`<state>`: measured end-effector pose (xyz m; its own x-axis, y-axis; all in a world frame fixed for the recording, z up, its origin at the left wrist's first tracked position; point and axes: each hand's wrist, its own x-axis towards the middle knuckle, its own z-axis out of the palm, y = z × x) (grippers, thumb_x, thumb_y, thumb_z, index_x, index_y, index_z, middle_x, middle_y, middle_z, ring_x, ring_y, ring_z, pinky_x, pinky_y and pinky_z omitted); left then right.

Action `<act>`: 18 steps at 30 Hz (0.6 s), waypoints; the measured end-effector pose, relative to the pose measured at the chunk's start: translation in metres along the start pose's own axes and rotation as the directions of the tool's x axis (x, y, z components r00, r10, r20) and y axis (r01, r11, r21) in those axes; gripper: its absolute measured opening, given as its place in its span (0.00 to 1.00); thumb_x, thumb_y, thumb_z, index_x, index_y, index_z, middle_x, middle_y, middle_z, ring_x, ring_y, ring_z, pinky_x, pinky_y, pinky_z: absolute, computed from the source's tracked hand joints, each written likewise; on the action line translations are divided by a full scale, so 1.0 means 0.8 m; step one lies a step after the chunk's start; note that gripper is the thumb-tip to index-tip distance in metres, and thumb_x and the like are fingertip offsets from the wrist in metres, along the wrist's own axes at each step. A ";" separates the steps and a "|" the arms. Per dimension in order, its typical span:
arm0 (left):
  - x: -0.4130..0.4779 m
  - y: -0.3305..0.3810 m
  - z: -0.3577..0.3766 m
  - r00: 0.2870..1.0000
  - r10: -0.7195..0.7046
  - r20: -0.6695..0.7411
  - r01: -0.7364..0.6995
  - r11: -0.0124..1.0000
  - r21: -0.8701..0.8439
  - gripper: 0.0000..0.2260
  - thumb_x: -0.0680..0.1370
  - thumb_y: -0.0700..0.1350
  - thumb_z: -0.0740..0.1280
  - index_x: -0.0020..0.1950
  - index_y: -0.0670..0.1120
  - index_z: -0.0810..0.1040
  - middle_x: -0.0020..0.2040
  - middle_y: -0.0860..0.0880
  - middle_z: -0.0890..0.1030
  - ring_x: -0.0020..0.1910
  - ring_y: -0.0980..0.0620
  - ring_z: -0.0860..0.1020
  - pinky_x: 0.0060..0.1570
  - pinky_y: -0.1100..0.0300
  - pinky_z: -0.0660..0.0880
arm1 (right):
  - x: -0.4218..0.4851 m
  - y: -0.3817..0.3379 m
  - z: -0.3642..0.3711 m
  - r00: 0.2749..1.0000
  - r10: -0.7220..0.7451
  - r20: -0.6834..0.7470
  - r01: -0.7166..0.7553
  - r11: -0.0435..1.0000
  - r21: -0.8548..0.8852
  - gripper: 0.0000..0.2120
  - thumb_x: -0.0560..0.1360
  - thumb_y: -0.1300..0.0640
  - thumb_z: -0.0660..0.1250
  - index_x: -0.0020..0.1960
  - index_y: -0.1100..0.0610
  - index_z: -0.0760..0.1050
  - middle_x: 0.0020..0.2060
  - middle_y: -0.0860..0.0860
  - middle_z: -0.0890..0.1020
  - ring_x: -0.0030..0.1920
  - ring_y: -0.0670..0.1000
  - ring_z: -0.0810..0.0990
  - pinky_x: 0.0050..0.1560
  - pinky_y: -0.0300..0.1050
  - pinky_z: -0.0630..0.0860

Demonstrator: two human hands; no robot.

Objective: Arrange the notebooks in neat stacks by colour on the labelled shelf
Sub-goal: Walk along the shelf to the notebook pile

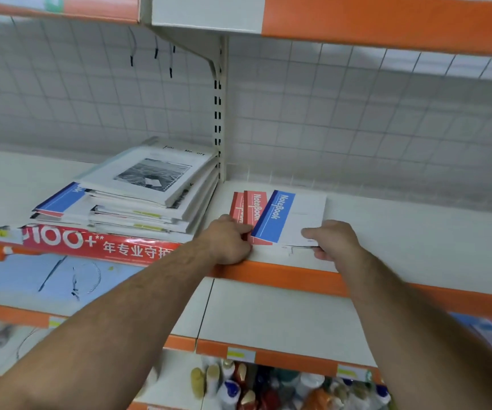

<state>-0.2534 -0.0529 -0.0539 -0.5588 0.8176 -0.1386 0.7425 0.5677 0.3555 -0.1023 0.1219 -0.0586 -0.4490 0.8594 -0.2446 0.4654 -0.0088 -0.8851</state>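
I have both hands up at the white shelf (pixel 401 229) with the orange front edge. My left hand (pixel 229 243) sits at the near left corner of a small fanned pile, its fingers (pixel 246 232) curled closed against the near edge of the red notebooks (pixel 250 209); whether they actually pinch a cover I cannot tell. My right hand (pixel 332 240) is at the near right corner of the same pile, thumb lying on top of the white cover and the other fingers tucked under the near edge, so it grips the blue notebook (pixel 286 216), which lies uppermost with its blue band toward the left. Two red covers show from beneath it, offset to the left. Further left, past the slotted upright (pixel 220 113), a taller, untidy stack of notebooks (pixel 138 193) rests on the neighbouring shelf section, topped by a white one with a black-and-white photo and with another blue-banded cover poking out on its left side. A red banner (pixel 91 242) with white lettering runs along the front edge below that stack.
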 end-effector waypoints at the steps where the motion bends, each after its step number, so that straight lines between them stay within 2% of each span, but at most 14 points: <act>1: 0.000 0.000 -0.001 1.000 -0.002 0.015 0.002 1.000 0.008 0.24 0.79 0.51 0.60 0.76 0.58 0.66 0.73 0.46 0.66 0.73 0.49 0.65 0.72 0.54 0.63 | 0.000 0.000 0.000 1.000 0.009 0.011 -0.009 1.000 -0.014 0.08 0.70 0.58 0.76 0.45 0.58 0.78 0.42 0.51 0.82 0.37 0.51 0.80 0.36 0.42 0.78; 3: 0.000 0.000 -0.003 0.999 -0.013 0.034 0.012 1.000 0.028 0.27 0.79 0.51 0.61 0.78 0.58 0.61 0.75 0.46 0.63 0.74 0.48 0.63 0.73 0.54 0.62 | 0.000 -0.002 0.000 0.999 0.031 0.027 -0.030 0.999 -0.041 0.11 0.69 0.60 0.78 0.47 0.60 0.79 0.43 0.53 0.82 0.38 0.51 0.80 0.37 0.43 0.78; 5: -0.001 0.002 -0.002 0.999 -0.035 0.024 0.035 0.999 0.016 0.29 0.79 0.51 0.64 0.79 0.55 0.60 0.75 0.47 0.63 0.73 0.47 0.66 0.72 0.53 0.65 | 0.000 -0.004 -0.001 0.999 0.038 0.037 -0.035 0.998 -0.055 0.11 0.68 0.63 0.78 0.46 0.61 0.78 0.42 0.54 0.81 0.39 0.51 0.79 0.35 0.42 0.77; 7: 0.001 0.003 0.002 0.998 -0.065 -0.022 0.064 0.997 -0.034 0.26 0.77 0.50 0.67 0.75 0.49 0.65 0.70 0.47 0.68 0.66 0.48 0.71 0.65 0.53 0.70 | 0.000 -0.005 -0.002 0.998 0.041 0.041 -0.039 0.998 -0.045 0.08 0.69 0.66 0.75 0.44 0.62 0.77 0.43 0.54 0.80 0.39 0.51 0.79 0.34 0.42 0.77; 9: 0.003 0.001 0.003 0.997 -0.067 -0.031 0.066 0.997 -0.030 0.22 0.77 0.51 0.67 0.69 0.47 0.70 0.69 0.47 0.69 0.62 0.50 0.73 0.63 0.55 0.72 | 0.000 -0.005 -0.002 0.999 0.047 0.028 -0.046 0.998 -0.034 0.07 0.69 0.67 0.74 0.46 0.63 0.78 0.45 0.55 0.82 0.40 0.52 0.80 0.34 0.42 0.78; 11: 0.004 -0.001 0.003 0.999 -0.053 -0.007 0.053 0.999 0.010 0.24 0.78 0.52 0.65 0.72 0.48 0.69 0.73 0.47 0.65 0.67 0.49 0.71 0.68 0.53 0.70 | -0.002 -0.004 0.000 0.999 0.043 0.020 -0.042 0.998 -0.036 0.09 0.69 0.65 0.74 0.49 0.64 0.79 0.47 0.56 0.82 0.41 0.53 0.81 0.37 0.43 0.79; 14: -0.001 0.002 0.002 0.998 -0.056 0.028 0.054 0.997 0.056 0.30 0.80 0.57 0.62 0.80 0.53 0.58 0.80 0.47 0.55 0.77 0.47 0.61 0.75 0.50 0.61 | -0.006 -0.003 0.002 0.999 0.002 0.037 -0.001 0.999 -0.032 0.08 0.70 0.61 0.75 0.48 0.59 0.79 0.46 0.52 0.83 0.41 0.51 0.80 0.36 0.42 0.77; 18: -0.004 0.005 0.002 0.997 -0.065 0.051 0.062 0.996 0.060 0.32 0.80 0.61 0.61 0.81 0.57 0.53 0.80 0.48 0.53 0.78 0.46 0.56 0.75 0.49 0.59 | -0.010 0.000 -0.002 0.999 -0.038 0.022 0.037 0.999 0.017 0.09 0.70 0.61 0.74 0.49 0.56 0.79 0.48 0.50 0.84 0.46 0.52 0.82 0.40 0.44 0.80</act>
<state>-0.2478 -0.0532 -0.0535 -0.5862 0.7829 -0.2084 0.7274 0.6219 0.2901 -0.0978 0.1155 -0.0559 -0.4832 0.8475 -0.2197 0.4356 0.0150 -0.9000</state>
